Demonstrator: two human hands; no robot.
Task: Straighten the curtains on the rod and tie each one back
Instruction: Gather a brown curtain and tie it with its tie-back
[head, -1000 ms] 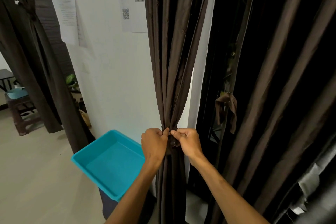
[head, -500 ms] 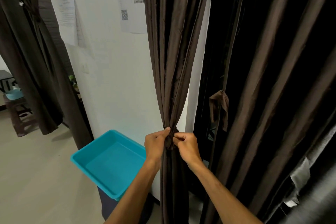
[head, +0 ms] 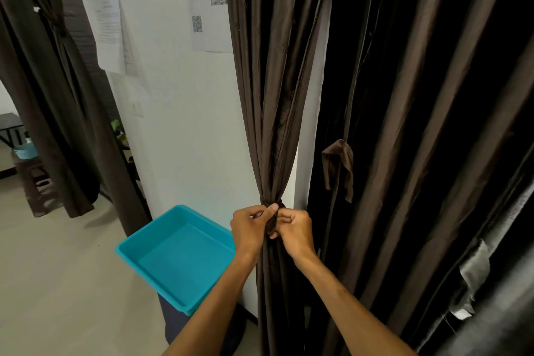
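A dark brown curtain (head: 268,72) hangs in front of me, gathered into a narrow bunch at waist height. A brown fabric tie-back (head: 273,218) wraps that bunch. My left hand (head: 250,230) pinches the tie from the left and my right hand (head: 294,233) pinches it from the right, fingers closed on the cloth. A second brown curtain (head: 427,124) hangs loose to the right, with a short tie strip (head: 338,167) dangling beside it. Another tied curtain (head: 49,89) hangs at far left.
A turquoise plastic tray (head: 173,254) rests on a dark stand just left of my arms. A white wall (head: 173,95) with papers and a sign reading WS 05 stands behind it. A brown stool (head: 31,182) stands at far left on the floor.
Both hands have stayed on the tie and worked it tighter around the bunch. The view has shifted slightly, and my left thumb now lies over the knot.
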